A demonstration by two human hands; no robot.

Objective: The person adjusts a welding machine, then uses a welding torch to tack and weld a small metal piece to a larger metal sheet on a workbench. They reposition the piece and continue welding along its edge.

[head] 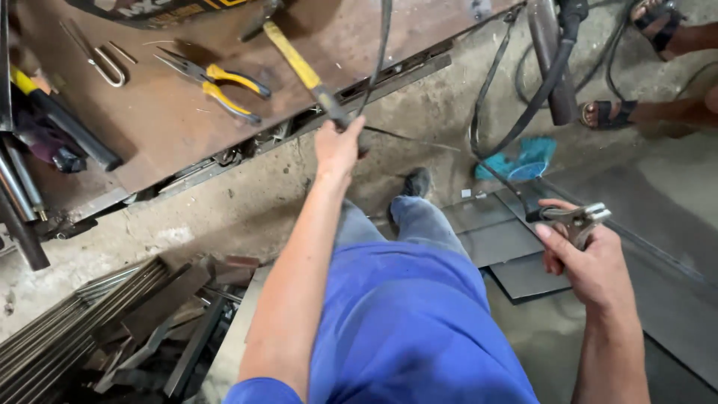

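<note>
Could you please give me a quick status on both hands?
Left hand gripping hammer handle at bench edge. Right hand holding clamp tool. Black cable nearby.

Metal workshop: rusty steel bench (187, 120), pliers (217, 82), welding cables (523, 105).

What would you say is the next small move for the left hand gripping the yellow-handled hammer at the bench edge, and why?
Probably lift the hammer off the rusty workbench and draw it toward the body. The left hand is closed on the handle's end, with the head lying on the bench, while the right hand holds a metal clamp over the dark sheets.
</note>
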